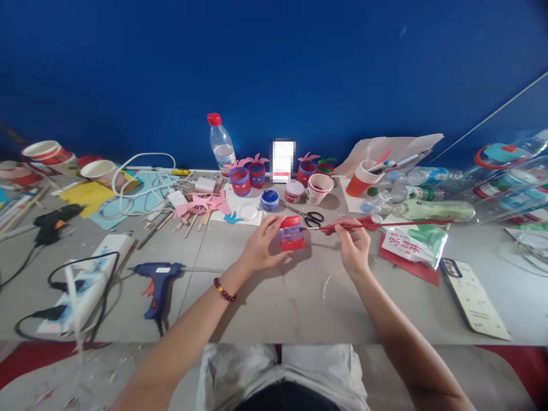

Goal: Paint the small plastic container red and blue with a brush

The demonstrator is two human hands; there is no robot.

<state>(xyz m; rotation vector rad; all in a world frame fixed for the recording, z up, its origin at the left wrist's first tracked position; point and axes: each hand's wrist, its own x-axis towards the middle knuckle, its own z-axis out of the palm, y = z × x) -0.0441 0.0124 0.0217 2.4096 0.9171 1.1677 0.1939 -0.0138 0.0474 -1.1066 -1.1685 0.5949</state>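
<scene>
My left hand point(268, 246) is closed around a small piece cut from a plastic bottle point(291, 234), with red bands at both ends and a bluish-purple middle. In my right hand point(354, 244) is a long red-handled paintbrush point(319, 228), its handle pointing off to the right. The bristles meet the purple side of the bottle piece, or come very near it. Just beyond my hands stand an open jar of blue paint point(269, 199), a jar of pinkish-red paint point(294, 192) and a paper cup point(319, 188). Black-handled scissors point(313, 218) lie behind the brush.
Painted bottle cups point(240, 181) with paper leaves stand at the back beside a water bottle point(222, 149). Leftward lie a blue glue gun point(160, 285), a power strip point(88, 285) and pink paper cutouts point(205, 202). A phone point(475, 299) and plastic bottles point(440, 211) are on the right.
</scene>
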